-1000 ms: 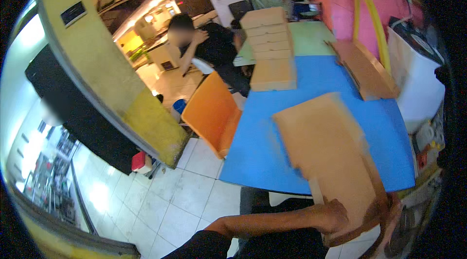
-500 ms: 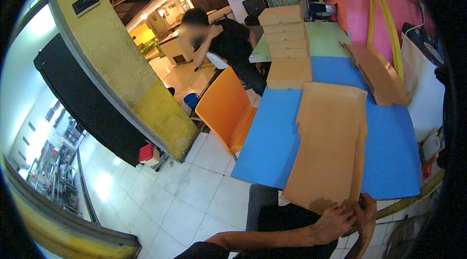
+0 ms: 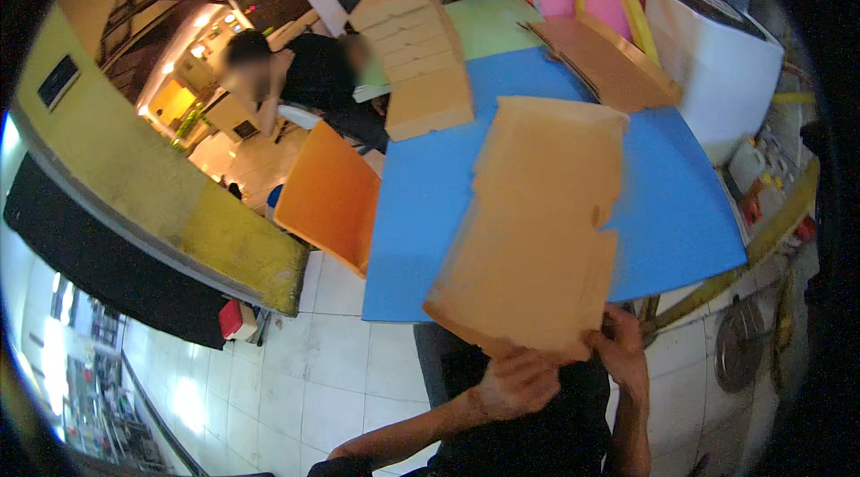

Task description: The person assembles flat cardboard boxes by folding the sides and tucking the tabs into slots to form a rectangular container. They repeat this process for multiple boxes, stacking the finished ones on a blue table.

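Note:
A long, partly folded brown cardboard box blank (image 3: 546,199) lies over the blue tabletop (image 3: 412,235), its near end sticking out past the table edge above my lap. My left hand (image 3: 518,385) grips the middle of that near edge, its fingers curled and a little blurred. At the near right corner my right hand (image 3: 620,347) pinches the cardboard between thumb and fingers. The blank's right side has a notch and a fold line about halfway along.
Folded brown boxes (image 3: 417,56) stand stacked at the table's far left. Flat cardboard blanks (image 3: 614,65) lie at the far right, near a white appliance (image 3: 712,56). An orange chair (image 3: 331,195) stands left of the table. Beyond it sits another person (image 3: 313,74) in black.
My hands have moved apart; the right one now holds the blank's corner. The right side flap looks more spread out. My view has turned to the right.

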